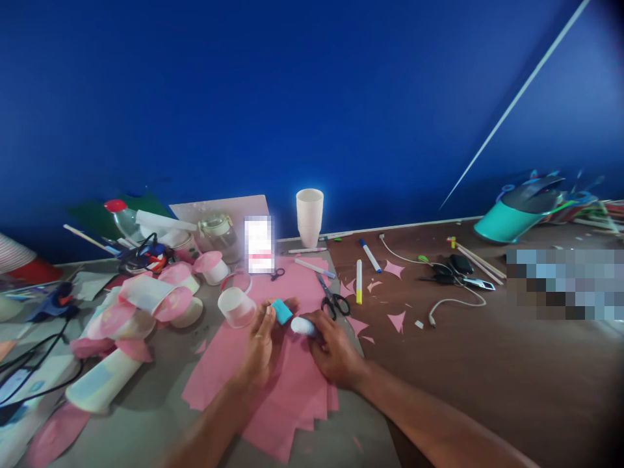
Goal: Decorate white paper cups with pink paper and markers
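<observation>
Watching both hands over the pink paper (273, 396) on the table.
I am seeing the left hand (258, 348) pinching a teal cap (281, 312) and the right hand (334, 354) gripping a white tube (302, 326), scissors (334, 303) lying just beside.

Left hand (260, 341) holds teal cap (281, 311); right hand (334, 351) grips white tube (303, 326) over pink paper (287, 390).

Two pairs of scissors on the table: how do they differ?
The large scissors are far bigger than the small scissors. The large scissors lie beside the right hand; the small scissors lie farther back, by the blurred screen. Both have black handles and lie flat, untouched.
</observation>
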`<state>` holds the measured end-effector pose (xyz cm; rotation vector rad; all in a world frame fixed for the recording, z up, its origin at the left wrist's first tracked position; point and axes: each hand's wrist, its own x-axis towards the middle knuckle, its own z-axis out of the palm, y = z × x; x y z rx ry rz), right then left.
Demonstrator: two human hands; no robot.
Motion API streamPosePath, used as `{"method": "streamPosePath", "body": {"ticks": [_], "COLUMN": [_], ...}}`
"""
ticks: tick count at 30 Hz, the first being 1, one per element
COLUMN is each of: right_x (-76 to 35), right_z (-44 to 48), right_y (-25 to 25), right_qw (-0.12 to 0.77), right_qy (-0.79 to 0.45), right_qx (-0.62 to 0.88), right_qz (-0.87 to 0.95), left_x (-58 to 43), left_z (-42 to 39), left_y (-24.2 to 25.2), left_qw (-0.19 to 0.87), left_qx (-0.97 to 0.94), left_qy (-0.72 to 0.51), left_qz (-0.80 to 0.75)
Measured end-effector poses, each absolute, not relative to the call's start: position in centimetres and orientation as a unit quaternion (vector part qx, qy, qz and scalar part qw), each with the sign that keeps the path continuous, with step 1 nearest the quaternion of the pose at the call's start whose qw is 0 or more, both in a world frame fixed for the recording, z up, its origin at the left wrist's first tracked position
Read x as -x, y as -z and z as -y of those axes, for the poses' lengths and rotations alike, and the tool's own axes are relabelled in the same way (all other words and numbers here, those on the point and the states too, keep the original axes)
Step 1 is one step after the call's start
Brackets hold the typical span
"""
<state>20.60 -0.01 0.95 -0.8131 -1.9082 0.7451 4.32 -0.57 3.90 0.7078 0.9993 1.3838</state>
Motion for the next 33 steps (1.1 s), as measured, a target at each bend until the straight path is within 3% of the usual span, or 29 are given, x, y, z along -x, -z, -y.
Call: {"method": "streamPosePath", "body": {"ticks": [6, 15, 22, 26, 33], "right_x": [-20.7, -20.7, -20.4, -20.0, -19.7], "right_z": [0.0, 0.0, -0.4, 0.1, 0.4], "right_y": [-0.9, -0.8, -0.6, -1.7, -1.7], "right_qw": [0.435, 0.484, 0.506, 0.480, 0.491], "right_qy": [-0.299, -0.335, -0.593, -0.657, -0.566], "right_qx": [0.347, 0.388, 0.376, 0.318, 0.338], "right_qz": [0.775, 0.710, 0.501, 0.487, 0.569], "left_x": [-4.6, -3.7, -3.6, -3.7, -3.5], "left_z": [0.6, 0.2, 0.8, 1.0, 1.0], "left_y": [-3.6, -4.5, -4.0, -3.6, -3.7], "left_qw": [0.618, 0.623, 0.619, 0.571, 0.564], "left_qx": [-0.279, -0.240, -0.352, -0.439, -0.520], "left_qy": [-0.604, -0.640, -0.554, -0.503, -0.425], "left_qz": [-0.420, -0.380, -0.432, -0.478, -0.480]}}
